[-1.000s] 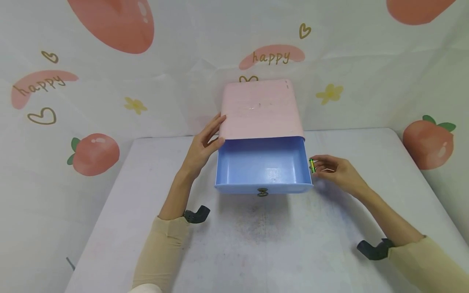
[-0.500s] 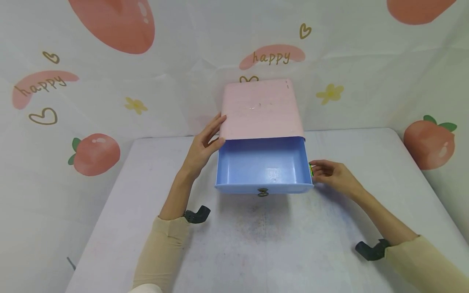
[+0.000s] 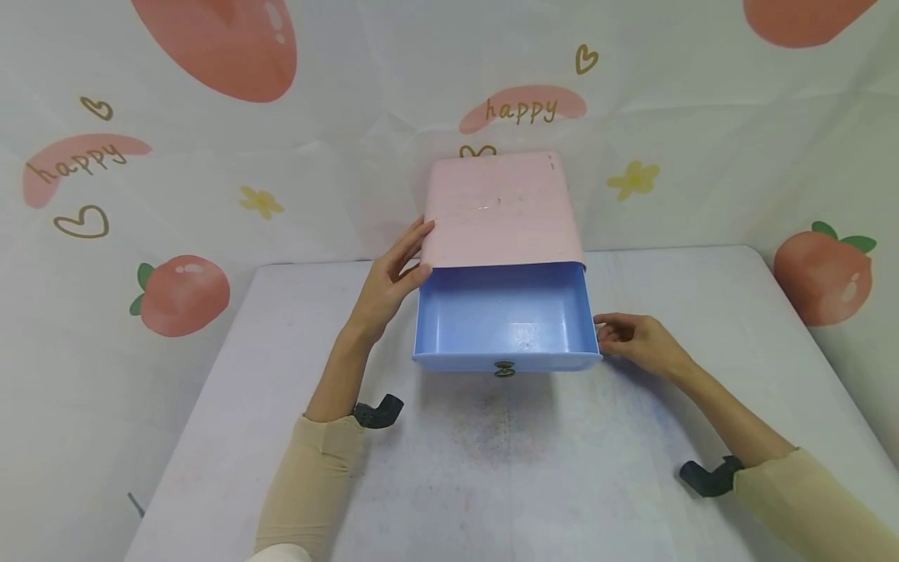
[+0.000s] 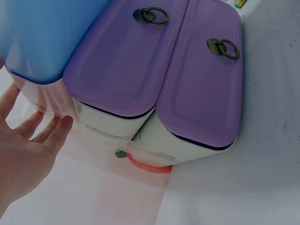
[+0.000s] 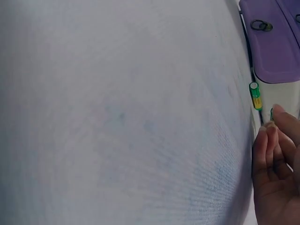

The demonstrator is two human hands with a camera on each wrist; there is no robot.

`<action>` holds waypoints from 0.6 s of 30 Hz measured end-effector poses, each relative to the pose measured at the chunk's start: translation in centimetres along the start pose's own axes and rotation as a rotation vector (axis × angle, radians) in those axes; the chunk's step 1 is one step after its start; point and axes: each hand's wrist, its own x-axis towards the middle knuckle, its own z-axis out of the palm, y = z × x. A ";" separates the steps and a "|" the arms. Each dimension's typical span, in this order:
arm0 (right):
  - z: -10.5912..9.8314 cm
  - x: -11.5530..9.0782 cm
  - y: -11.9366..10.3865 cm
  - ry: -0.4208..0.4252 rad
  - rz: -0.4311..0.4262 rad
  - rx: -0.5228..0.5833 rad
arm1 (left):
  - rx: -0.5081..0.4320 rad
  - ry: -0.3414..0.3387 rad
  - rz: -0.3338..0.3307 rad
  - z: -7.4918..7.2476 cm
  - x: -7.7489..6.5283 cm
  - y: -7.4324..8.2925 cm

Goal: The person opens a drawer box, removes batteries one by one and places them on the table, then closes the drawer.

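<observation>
A cabinet with a pink top (image 3: 499,211) stands at the back of the table, its blue top drawer (image 3: 506,361) pulled out. My left hand (image 3: 379,293) rests its extended fingers against the cabinet's left side. Right of the drawer is my right hand (image 3: 646,342), low, with thumb and fingers together. In the right wrist view a small green bit of a battery (image 5: 272,113) shows at those fingertips; the rest is hidden by the fingers. Another green and yellow battery (image 5: 255,96) lies just ahead of them, beside the cabinet.
Below the blue drawer are two closed purple drawers (image 4: 117,51) with ring pulls (image 4: 158,16). The open drawer juts out over the white table (image 3: 492,484). A fruit-printed sheet (image 3: 379,94) hangs behind the cabinet.
My right hand has moved slightly down and left, in toward the drawer's side, carrying the battery out of the head view's sight. The left hand and the cabinet have stayed put.
</observation>
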 end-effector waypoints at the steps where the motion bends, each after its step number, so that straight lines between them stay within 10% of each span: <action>1: 0.0 0.0 0.0 0.002 0.005 -0.011 | -0.001 0.001 -0.001 0.0 0.0 0.0; 18: 0.6 0.6 0.7 0.037 -0.065 -0.216 | 0.005 0.007 -0.005 0.0 -0.1 -0.2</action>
